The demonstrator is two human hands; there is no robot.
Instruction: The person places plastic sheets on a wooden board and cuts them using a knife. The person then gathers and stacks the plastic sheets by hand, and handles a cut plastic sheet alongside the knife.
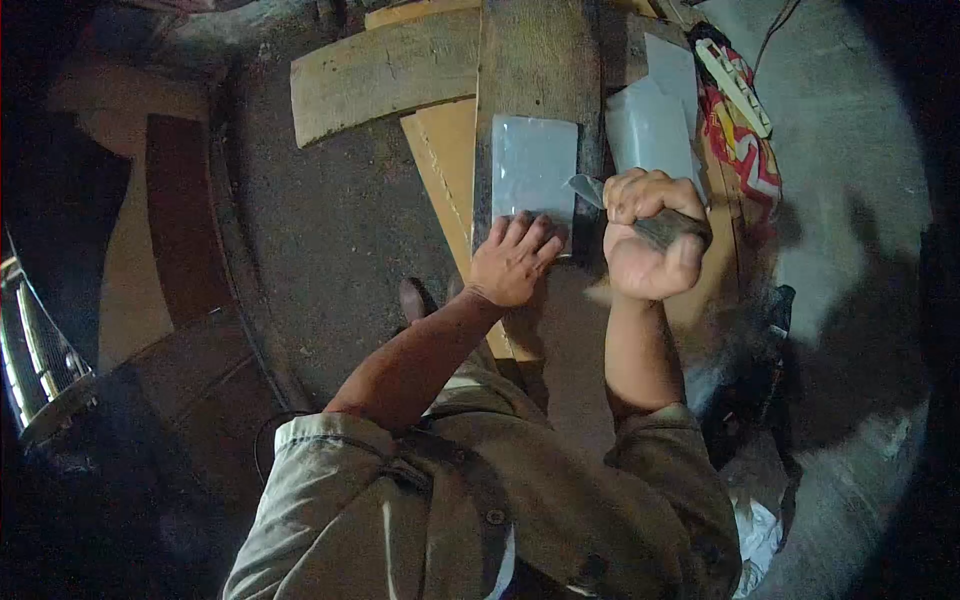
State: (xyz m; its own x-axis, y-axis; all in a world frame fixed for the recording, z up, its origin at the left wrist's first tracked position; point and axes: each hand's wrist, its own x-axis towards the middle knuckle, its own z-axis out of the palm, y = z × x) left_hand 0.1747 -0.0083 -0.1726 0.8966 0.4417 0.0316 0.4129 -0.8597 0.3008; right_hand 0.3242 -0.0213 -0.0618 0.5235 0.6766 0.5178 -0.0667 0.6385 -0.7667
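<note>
On a wooden board lies a pale, shiny rectangular sheet. My left hand rests on its near end, fingers spread and pressing down. Raised just right of the sheet, my right hand is closed around a hand tool with a dark handle. A short, broad metal blade sticks out from the fist toward the sheet; the tool's exact kind is unclear. More pale sheets lie to the right of the board, partly behind my right hand.
A curved wooden piece and cardboard lie left of the board. At the upper right, a white power strip sits on red and yellow cloth. Crumpled white plastic lies on the floor at lower right.
</note>
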